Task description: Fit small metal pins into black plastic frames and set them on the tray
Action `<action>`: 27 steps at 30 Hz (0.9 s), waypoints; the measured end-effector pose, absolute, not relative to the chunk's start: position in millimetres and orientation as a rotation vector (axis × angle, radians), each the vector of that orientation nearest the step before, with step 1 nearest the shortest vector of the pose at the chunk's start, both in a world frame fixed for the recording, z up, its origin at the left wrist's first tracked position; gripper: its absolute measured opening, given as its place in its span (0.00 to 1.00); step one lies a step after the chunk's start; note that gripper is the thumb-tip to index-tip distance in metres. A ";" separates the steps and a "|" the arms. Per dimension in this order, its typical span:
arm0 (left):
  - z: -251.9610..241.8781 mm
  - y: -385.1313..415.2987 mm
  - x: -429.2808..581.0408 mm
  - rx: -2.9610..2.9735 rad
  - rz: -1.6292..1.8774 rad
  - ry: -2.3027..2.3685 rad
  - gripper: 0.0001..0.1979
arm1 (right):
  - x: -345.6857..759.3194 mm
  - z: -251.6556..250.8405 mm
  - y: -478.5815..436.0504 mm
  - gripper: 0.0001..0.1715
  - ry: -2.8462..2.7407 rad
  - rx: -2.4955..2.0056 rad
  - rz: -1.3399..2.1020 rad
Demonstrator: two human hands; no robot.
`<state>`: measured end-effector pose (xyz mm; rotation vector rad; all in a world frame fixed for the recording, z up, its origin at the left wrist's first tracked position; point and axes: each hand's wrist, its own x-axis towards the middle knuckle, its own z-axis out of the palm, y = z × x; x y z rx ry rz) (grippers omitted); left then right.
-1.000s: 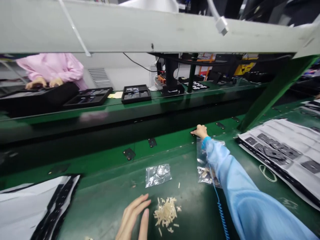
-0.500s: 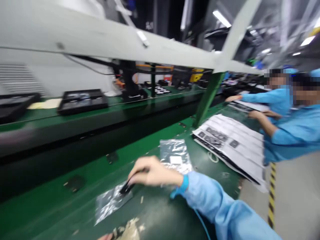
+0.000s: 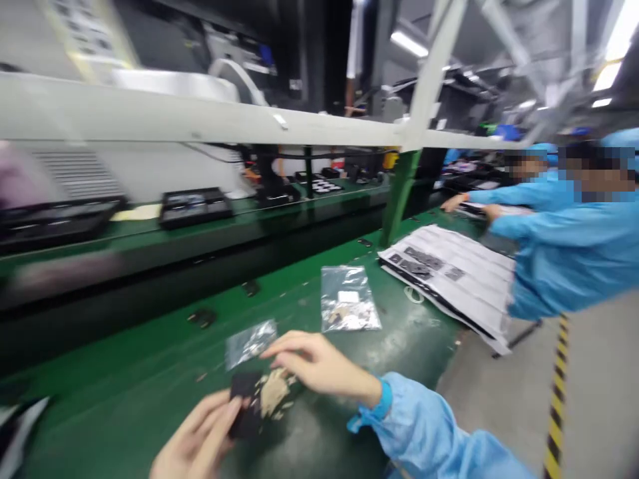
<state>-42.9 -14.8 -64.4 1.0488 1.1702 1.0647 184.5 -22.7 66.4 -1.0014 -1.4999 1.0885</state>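
Observation:
My left hand [image 3: 202,432] grips a flat dark piece [image 3: 245,406] between thumb and fingers, low in the view. Right beside that piece lies a pile of small beige bits [image 3: 274,392] on the green table. Over the far side of the pile is my right hand [image 3: 317,362], its fingers stretched out and a little apart, with nothing visible in them. A small clear plastic bag [image 3: 251,344] lies just past its fingertips. Farther back is a larger clear bag [image 3: 350,299] with a white label and small pieces inside.
Several small dark parts [image 3: 202,317] lie along the green table. White printed sheets [image 3: 454,279] and a pale loop [image 3: 413,295] are at the right, near a green post [image 3: 399,199]. Black trays [image 3: 194,207] stand across the dark gap. Co-workers in blue [image 3: 584,246] work at the right.
My right hand has let go of a dark item it held over the small bag and drawn back toward the beige pile. My left hand has come into view with the flat dark piece.

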 end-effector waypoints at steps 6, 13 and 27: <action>55.4 -42.1 -5.3 0.901 1.264 0.980 0.09 | 138.9 44.9 -41.9 0.19 -1.134 -0.914 1.608; 45.1 -56.3 -25.5 0.744 1.363 0.950 0.11 | 123.4 38.8 -43.4 0.19 -1.147 -0.943 1.610; 21.5 -61.9 -47.5 0.840 0.898 0.957 0.15 | 133.7 30.0 -11.7 0.10 -2.057 -0.862 1.266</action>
